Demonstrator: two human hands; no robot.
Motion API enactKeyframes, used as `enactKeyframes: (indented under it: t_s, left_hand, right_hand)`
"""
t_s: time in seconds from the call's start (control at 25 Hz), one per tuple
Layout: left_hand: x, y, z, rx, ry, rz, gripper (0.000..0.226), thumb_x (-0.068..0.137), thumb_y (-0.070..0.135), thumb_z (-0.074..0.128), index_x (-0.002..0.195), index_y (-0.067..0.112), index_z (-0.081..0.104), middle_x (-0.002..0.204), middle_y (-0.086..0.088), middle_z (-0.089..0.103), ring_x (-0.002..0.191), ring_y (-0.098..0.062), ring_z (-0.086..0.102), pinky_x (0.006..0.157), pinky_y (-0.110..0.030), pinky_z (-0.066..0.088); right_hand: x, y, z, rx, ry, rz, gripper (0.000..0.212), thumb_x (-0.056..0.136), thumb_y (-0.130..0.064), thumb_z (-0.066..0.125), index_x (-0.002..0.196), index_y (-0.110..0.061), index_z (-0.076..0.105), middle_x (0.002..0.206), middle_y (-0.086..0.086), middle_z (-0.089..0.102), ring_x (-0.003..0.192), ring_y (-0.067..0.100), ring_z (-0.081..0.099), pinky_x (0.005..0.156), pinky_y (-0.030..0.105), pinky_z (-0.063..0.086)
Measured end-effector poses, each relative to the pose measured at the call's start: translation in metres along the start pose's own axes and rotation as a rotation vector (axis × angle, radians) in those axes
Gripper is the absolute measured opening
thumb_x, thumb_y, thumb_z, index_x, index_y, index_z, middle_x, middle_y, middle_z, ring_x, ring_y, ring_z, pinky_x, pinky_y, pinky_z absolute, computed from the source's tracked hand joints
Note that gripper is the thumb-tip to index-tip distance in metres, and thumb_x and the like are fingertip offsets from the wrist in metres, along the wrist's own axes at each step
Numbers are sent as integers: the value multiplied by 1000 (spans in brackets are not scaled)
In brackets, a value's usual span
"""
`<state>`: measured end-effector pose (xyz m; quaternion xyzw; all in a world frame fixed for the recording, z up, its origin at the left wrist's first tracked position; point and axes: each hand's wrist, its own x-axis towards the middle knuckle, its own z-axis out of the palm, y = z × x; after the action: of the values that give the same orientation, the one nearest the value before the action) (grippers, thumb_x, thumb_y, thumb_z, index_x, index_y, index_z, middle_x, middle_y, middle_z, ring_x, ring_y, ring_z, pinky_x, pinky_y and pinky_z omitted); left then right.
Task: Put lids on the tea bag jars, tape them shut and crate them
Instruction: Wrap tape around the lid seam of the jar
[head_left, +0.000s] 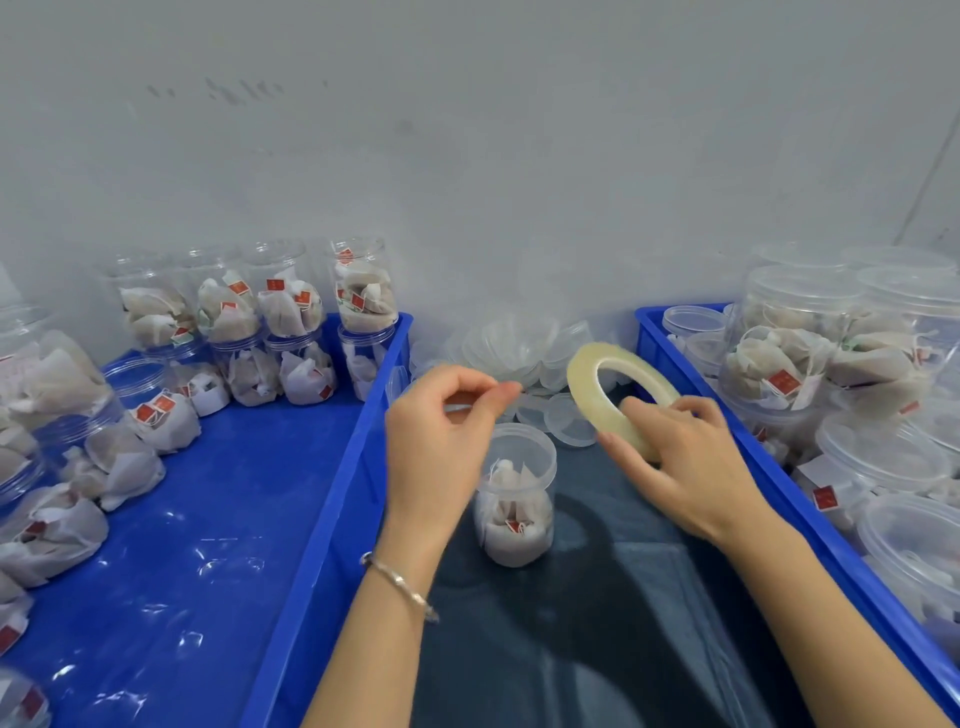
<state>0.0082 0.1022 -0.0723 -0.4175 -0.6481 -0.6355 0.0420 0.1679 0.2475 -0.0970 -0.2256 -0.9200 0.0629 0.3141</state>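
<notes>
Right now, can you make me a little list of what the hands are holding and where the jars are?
left hand: fingertips pinched together above the jar, probably on a tape end, too clear to see
right hand: grips the clear tape roll
middle jar: upright on the dark table, lid on, tea bags inside
left crate: blue, jars without lids
right crate: blue, lidded jars
loose lids: piled behind the jar

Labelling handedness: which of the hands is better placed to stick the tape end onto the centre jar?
Left, probably. The left hand pinches near the jar rim, seemingly on the tape end; the right hand grips the tape roll.
</notes>
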Motion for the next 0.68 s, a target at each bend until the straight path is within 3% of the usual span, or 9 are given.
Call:
enactKeyframes:
  t_s: [0.24,0.32,0.4,0.56,0.68]
  left_hand:
    - [-72,-46,-5,-255,156,-188,8,73,21,72,68,17,68,79,-1,69,75,-5,64,71,-10,46]
    - [-86,-63,3,-356,247,-307,5,72,13,74,68,15,72,82,-6,71,80,-11,66,73,-12,48]
    - [-89,-76,10,-386,313,-387,17,73,0,74,66,15,74,83,-7,72,81,-12,67,72,-13,50]
    - [-86,-85,19,-431,338,-401,21,73,-4,74,66,16,74,82,-6,73,80,-9,68,70,-12,50]
    - [-83,-92,21,-443,335,-398,20,74,-3,74,66,16,75,83,-6,73,81,-10,69,71,-13,50]
  right_hand:
    - [-24,-2,-4,-200,-93,118,53,83,-75,18,68,-29,41,66,-9,48,75,8,49,93,42,28]
    - [-31,-6,3,-276,-189,155,58,83,-78,11,75,-32,46,73,-11,48,85,6,46,96,41,26]
    - [-31,-5,7,-328,-269,174,58,80,-78,8,81,-34,46,80,-12,47,91,5,42,97,40,28]
    - [-22,1,12,-348,-306,195,60,74,-78,4,80,-34,44,81,-12,46,92,7,41,92,37,32]
    - [-20,5,16,-335,-290,193,55,78,-77,14,77,-31,44,78,-12,46,89,8,42,89,36,31]
